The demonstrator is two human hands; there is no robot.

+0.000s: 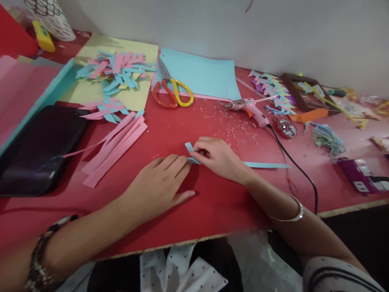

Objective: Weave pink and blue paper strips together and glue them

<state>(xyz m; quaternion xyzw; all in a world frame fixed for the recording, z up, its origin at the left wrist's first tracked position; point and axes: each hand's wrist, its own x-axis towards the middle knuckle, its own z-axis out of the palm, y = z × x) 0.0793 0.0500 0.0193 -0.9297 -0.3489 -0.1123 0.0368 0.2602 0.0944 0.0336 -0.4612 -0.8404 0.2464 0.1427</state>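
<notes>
A narrow light-blue paper strip [267, 165] lies along the red table, and its left end is bent upward. Thumb and fingers of my right hand [220, 156] pinch that bent end. My left hand [158, 182] rests flat with its thumb spread, its fingertips at the strip close to the fold. Part of the strip is hidden under my right hand and wrist. Left of my hands lie several long pink paper strips [115, 150], beside a small woven piece of pink and blue strips [107, 107].
Scissors [174, 87] with red and yellow handles lie partly on a blue sheet [200, 73]. A pink glue gun [251, 109] trails a black cord. Cut strips [118, 69] heap on yellow paper. A black phone-like slab [42, 150] lies left; a purple socket box [360, 176] sits right.
</notes>
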